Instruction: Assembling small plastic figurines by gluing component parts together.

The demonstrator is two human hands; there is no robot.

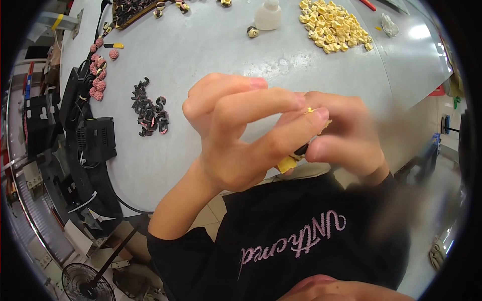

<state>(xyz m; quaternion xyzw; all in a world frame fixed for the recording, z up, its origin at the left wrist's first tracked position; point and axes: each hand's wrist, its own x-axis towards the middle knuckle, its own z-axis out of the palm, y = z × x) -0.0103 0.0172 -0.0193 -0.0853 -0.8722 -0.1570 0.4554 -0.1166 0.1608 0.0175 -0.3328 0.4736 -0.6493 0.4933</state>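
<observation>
Grey table with smooth top fills the middle of the view, and one black fan stands at the lower left. Two hands meet over its near edge. Left hand and right hand both have bent fingers, partly closed, and between their fingertips they pinch one small yellow-and-black piece, mostly hidden by the fingers. On the left lie black curved pieces, which overlap, so I cannot count them exactly; beyond are at least eight bumpy pink balls, one of them apart from the others. At the far side stands one translucent bottle, with one black-and-cream ball just beside it. To its right is one heap of yellow pieces, too many to count, and one crumpled clear plastic
</observation>
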